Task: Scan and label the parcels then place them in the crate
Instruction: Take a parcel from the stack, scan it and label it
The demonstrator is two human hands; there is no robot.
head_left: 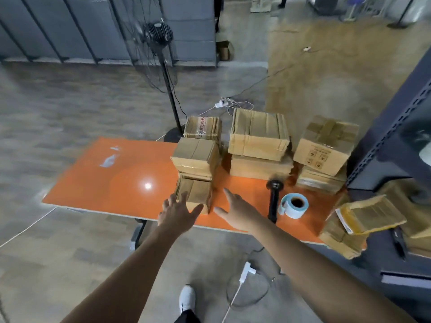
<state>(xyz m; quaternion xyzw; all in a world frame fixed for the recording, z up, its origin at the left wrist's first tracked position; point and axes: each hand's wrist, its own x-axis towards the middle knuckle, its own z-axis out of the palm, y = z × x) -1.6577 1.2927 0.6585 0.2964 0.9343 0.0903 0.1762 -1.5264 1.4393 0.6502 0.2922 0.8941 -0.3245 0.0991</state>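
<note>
**Both hands reach for the nearest parcel on the orange desk**

Head view: two bare arms stretch out over the front edge of the orange desk (116,178). The left hand (177,213) is wide open, fingers straight and spread, right at the lower left corner of the nearest parcel (194,194). Whether the fingertips touch the cardboard cannot be told through the blur. The right hand (235,212) hovers just to the right of that parcel, fingers apart too, thumb pointing in towards the box. It holds nothing.

That nearest parcel sits at the bottom of a small stack, with a second brown parcel (196,157) on top of it. Behind them stands a box with red lettering (201,128). In the middle of the desk a large flat carton (258,134) lies on another one (258,167). Further right, a taped box (326,145) rests tilted on a lower parcel (319,180).

Just beside the right hand lies the black scanner (274,197), and the label roll (293,205) sits right next to it. At the desk's right end, a padded parcel (368,215) lies on more cardboard packages (338,238), against a dark metal rack (396,136).

Beyond the desk stands a pedestal fan (158,36). On the floor near the person's white shoe (187,298) lies a white power strip (246,271).
</note>
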